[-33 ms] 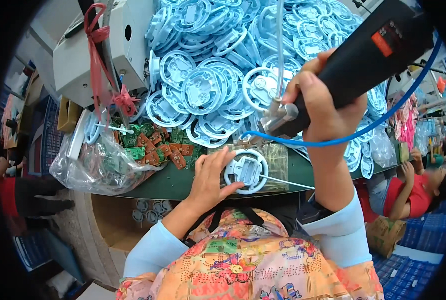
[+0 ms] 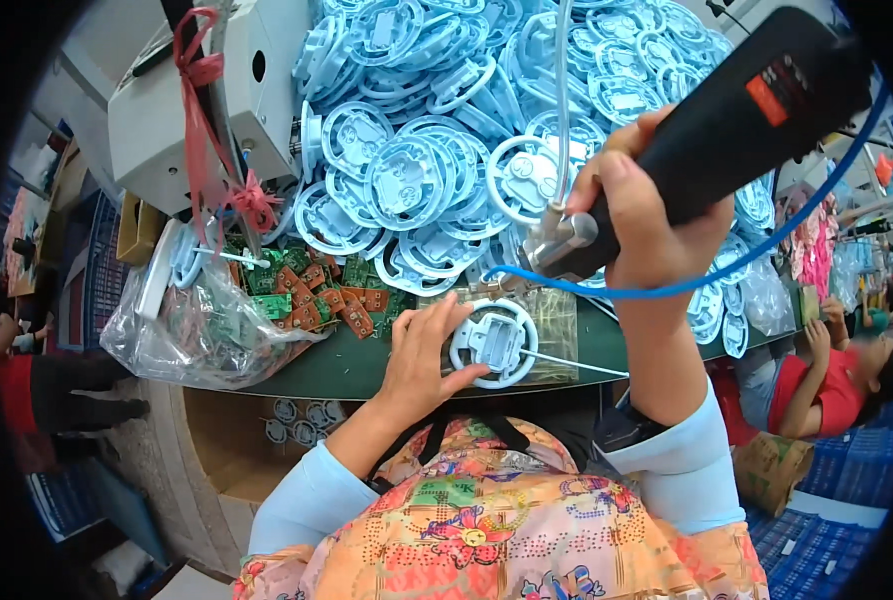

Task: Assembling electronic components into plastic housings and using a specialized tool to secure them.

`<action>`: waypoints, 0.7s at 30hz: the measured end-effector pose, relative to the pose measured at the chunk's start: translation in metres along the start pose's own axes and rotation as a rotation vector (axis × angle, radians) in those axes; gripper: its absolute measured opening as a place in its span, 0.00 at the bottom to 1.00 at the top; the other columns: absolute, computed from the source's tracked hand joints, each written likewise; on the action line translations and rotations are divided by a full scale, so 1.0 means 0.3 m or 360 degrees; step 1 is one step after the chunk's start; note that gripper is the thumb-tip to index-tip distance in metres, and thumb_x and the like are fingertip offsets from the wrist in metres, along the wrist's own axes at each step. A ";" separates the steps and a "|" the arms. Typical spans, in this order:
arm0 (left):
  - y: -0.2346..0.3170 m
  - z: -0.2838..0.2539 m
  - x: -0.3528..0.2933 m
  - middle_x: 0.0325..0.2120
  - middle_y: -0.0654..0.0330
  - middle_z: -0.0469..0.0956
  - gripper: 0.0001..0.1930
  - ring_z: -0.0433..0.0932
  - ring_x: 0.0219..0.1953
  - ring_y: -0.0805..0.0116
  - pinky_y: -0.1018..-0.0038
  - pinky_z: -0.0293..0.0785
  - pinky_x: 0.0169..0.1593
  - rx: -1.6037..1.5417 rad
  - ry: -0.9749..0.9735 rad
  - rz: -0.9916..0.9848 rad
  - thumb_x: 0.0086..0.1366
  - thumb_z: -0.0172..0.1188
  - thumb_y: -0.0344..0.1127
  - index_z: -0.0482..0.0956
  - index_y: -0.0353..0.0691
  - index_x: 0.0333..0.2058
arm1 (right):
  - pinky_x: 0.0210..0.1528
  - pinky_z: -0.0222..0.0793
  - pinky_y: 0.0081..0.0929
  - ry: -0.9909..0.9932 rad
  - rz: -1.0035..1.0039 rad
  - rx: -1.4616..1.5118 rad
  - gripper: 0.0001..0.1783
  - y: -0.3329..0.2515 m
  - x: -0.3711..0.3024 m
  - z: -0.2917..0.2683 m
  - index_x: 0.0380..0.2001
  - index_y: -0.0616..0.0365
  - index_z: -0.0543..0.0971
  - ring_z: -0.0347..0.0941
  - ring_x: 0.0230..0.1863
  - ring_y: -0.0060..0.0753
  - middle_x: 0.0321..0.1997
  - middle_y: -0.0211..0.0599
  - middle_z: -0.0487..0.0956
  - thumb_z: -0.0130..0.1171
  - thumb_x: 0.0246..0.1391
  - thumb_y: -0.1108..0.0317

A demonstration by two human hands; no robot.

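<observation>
On the green tabletop, a light blue round plastic housing (image 2: 494, 345) with a thin stick pointing right lies on a clear mat. My left hand (image 2: 422, 350) grips its left side, thumb on the rim and fingertips at the upper edge. Wrapped in my right hand (image 2: 657, 210) is a black power screwdriver (image 2: 722, 130), tilted with its metal head down and left. Its tip is close above the far rim of the housing; whether they touch I cannot tell. A blue hose (image 2: 687, 290) loops from the head under my right wrist.
A large heap of light blue plastic housings (image 2: 407, 180) fills the far table. Green and brown circuit boards (image 2: 312, 295) and a clear plastic bag (image 2: 207, 335) lie left. A grey machine box (image 2: 187, 120) stands far left. A person in red (image 2: 832, 385) is at the right.
</observation>
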State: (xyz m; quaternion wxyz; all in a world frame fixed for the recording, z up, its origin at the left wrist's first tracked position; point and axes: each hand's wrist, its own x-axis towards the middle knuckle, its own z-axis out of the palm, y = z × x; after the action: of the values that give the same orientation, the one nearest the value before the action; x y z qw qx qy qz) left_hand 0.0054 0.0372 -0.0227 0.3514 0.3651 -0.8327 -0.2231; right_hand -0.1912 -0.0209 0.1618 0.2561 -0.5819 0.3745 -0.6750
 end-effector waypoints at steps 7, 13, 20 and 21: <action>-0.003 0.009 -0.011 0.55 0.55 0.76 0.54 0.69 0.58 0.55 0.55 0.52 0.62 -0.0074 -0.0004 -0.0059 0.51 0.74 0.45 0.48 0.32 0.67 | 0.32 0.71 0.26 -0.0082 -0.0018 -0.0102 0.23 -0.024 0.022 0.004 0.53 0.70 0.68 0.75 0.25 0.29 0.28 0.37 0.76 0.57 0.53 0.79; -0.023 0.027 -0.036 0.57 0.50 0.72 0.57 0.70 0.55 0.54 0.56 0.55 0.61 0.0016 0.0038 -0.0051 0.48 0.75 0.50 0.48 0.31 0.68 | 0.30 0.72 0.25 -0.0129 -0.0114 0.0285 0.25 -0.145 0.037 0.093 0.55 0.71 0.67 0.76 0.24 0.29 0.28 0.38 0.76 0.57 0.54 0.77; -0.030 0.041 -0.043 0.65 0.40 0.62 0.39 0.68 0.54 0.47 0.55 0.59 0.59 -0.0037 0.0151 0.0025 0.45 0.77 0.47 0.70 0.34 0.51 | 0.30 0.71 0.23 -0.0201 -0.0018 0.0303 0.24 -0.052 -0.020 0.130 0.54 0.69 0.68 0.76 0.25 0.26 0.27 0.36 0.76 0.60 0.53 0.79; -0.024 0.035 -0.038 0.62 0.40 0.65 0.38 0.68 0.54 0.47 0.54 0.59 0.59 -0.0069 0.0107 -0.0046 0.45 0.77 0.47 0.70 0.34 0.51 | 0.30 0.71 0.23 -0.0148 -0.0049 0.0327 0.24 -0.049 -0.020 0.139 0.53 0.69 0.68 0.76 0.25 0.26 0.27 0.36 0.77 0.60 0.53 0.79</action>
State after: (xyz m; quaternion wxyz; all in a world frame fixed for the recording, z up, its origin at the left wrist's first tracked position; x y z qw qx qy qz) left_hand 0.0063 0.0427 -0.0389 0.3837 0.3766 -0.8102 -0.2337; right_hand -0.1481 -0.0163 0.1718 0.3212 -0.5888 0.2820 -0.6860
